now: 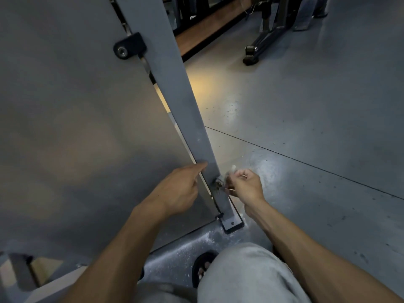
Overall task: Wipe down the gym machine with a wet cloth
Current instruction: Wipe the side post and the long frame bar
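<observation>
Grey shorts cover your knee [247,272] nearest the camera. Beyond it your right hand [246,186] curls its fingers around a small pale wad of cloth [231,170], pressed beside the bolt fitting [219,182] low on the grey painted steel upright [175,84]. Just left of those fingers, your left hand [181,189] rests on the post, forefinger straight, the others loosely bent, holding nothing. Judging by this, you're at the base; higher metal looks dusty, white specks dot the floor [306,106]
</observation>
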A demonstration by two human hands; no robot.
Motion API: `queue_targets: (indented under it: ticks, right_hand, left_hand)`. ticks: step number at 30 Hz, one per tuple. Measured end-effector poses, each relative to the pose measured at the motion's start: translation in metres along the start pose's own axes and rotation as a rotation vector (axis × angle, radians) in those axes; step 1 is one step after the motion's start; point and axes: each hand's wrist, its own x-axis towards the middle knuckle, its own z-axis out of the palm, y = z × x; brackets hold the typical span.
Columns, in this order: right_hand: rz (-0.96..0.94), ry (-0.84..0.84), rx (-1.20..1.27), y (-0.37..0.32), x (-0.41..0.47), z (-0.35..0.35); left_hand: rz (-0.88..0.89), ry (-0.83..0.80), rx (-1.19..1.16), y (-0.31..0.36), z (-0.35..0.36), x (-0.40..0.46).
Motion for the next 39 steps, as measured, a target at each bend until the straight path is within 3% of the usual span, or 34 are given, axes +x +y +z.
queue_targets:
  ticks: [10,13,17,20,23,27,34,39]
  right_hand:
    - [-0.365,-0.083,-0.216,-0.201,-0.016,-0.018]
    - [-0.401,-0.067,-0.267,-0.226,-0.024,-0.002]
    - [-0.327,0.076,-0.241,-0.183,-0.034,0.003]
    - [-0.146,0.172,-0.195,-0.111,-0.037,-0.011]
    - [0.008,0.138,-0.15,-0.035,-0.032,-0.011]
    - [0.001,0.041,-0.155,0.048,0.011,0.005]
    - [0.018,-0.004,0.022,0.018,-0.019,0.035]
    - [-0.136,0.047,0.098,0.001,-0.032,0.047]
  left_hand:
    - [-0.025,-0.081,0.042,0.001,-0.011,-0.004]
    - [-0.062,-0.081,-0.035,0.003,-0.021,-0.004]
    - [-0.122,0.02,-0.179,0.013,-0.026,-0.01]
    - [-0.181,0.081,-0.257,0.014,-0.018,-0.019]
    - [-0.236,0.092,-0.307,0.007,-0.017,-0.018]
    - [-0.233,0.113,-0.322,0.013,-0.013,-0.019]
    - [-0.243,0.229,-0.314,0.024,-0.017,-0.021]
    - [-0.236,0.291,-0.33,0.027,-0.023,-0.025]
